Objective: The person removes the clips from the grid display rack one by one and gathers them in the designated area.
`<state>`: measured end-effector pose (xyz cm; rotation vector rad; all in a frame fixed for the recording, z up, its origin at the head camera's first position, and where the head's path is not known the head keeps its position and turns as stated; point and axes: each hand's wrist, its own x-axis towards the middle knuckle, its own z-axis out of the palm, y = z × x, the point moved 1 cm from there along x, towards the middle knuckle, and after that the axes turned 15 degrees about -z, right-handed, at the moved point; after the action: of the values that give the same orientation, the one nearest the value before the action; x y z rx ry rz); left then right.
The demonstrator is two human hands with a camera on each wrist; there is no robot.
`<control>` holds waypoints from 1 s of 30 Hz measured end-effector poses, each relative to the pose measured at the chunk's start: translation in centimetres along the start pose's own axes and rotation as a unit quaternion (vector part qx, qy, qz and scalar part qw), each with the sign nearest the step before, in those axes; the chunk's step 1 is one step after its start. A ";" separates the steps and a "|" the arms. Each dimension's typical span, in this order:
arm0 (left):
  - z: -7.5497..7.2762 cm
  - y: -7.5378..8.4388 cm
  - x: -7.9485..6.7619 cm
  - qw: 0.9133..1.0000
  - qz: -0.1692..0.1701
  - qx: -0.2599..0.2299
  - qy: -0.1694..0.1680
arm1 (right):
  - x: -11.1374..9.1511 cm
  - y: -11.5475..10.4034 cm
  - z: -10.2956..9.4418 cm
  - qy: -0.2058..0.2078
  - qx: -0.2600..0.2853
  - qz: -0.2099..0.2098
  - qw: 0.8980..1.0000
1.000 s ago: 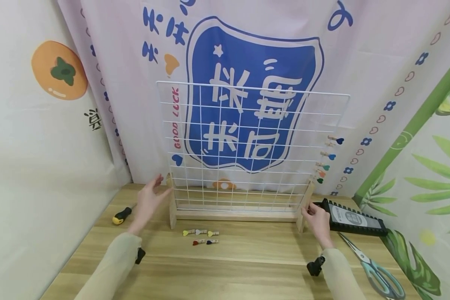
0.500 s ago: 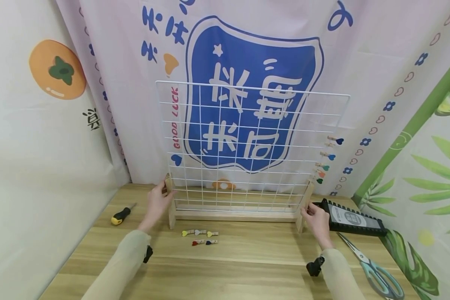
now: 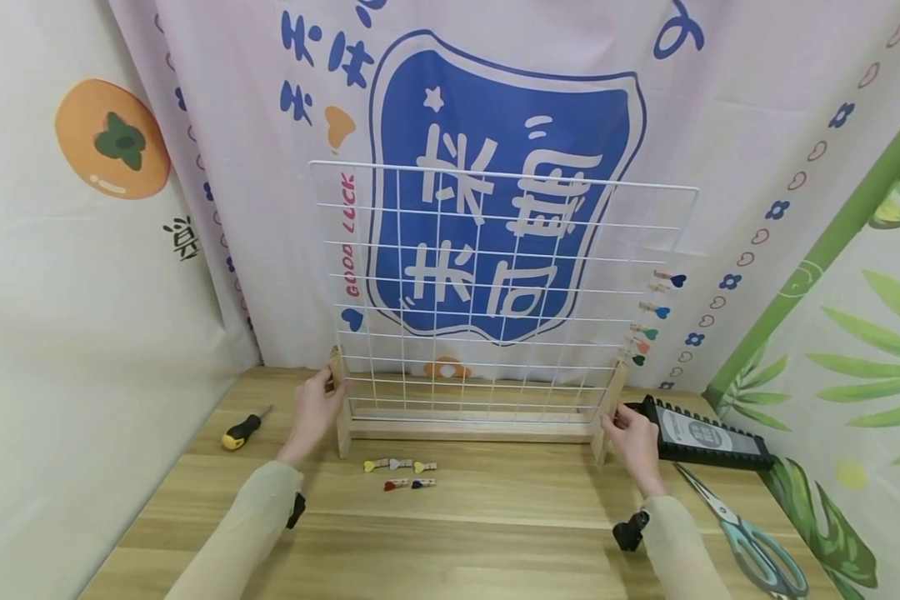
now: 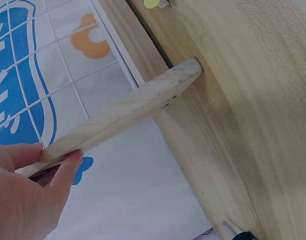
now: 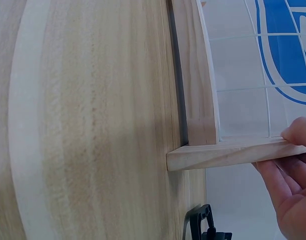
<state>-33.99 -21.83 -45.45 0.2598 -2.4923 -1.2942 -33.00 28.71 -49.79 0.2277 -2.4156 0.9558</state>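
Observation:
A white wire grid panel (image 3: 457,275) stands upright in a wooden stand (image 3: 472,431) on the table. My left hand (image 3: 318,408) grips the stand's left upright (image 4: 123,107) between thumb and fingers. On the other side my right hand (image 3: 633,437) pinches the right upright (image 5: 233,156) in the same way. Small clothespins with coloured hearts (image 3: 656,310) are clipped down the grid's right edge. Several more heart clothespins (image 3: 400,465) lie in two rows on the table in front of the stand.
A yellow and black screwdriver (image 3: 242,432) lies at the left. To the right are a black case with a grey label (image 3: 708,433) and blue-handled scissors (image 3: 742,533). A printed cloth (image 3: 510,125) hangs right behind the grid.
My left hand has moved right to the left upright and taken hold of it. My right hand has stayed on its upright, and the grid stands where it was.

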 end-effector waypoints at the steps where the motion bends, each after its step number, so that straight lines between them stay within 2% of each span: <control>1: 0.1 0.0 0.0 1.000 0.003 -0.002 0.002 | 0.0 0.0 -0.1 0.000 0.001 0.001 1.000; 9: 0.8 0.0 0.1 0.999 0.027 -0.023 0.010 | 0.1 0.6 -0.8 -0.015 0.021 -0.014 1.000; 14: 0.5 -0.1 -0.2 0.999 0.026 -0.031 0.011 | 0.5 0.2 -1.2 -0.048 0.024 -0.032 0.998; 18: 0.1 -0.4 -0.6 0.999 0.033 -0.017 0.030 | 1.1 -0.6 -1.9 -0.064 0.032 -0.033 0.997; 23: 0.0 -0.5 -0.7 0.998 0.051 -0.006 0.048 | 2.4 -1.4 -4.4 -0.053 0.049 -0.027 0.997; 30: 0.4 -0.1 -0.6 0.998 0.053 -0.018 0.035 | 5.3 -3.4 -10.0 -0.011 0.078 -0.005 0.997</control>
<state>-33.58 -21.42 -45.87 0.1597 -2.3885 -1.2656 -32.22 33.14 -38.92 0.3076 -2.3577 1.1445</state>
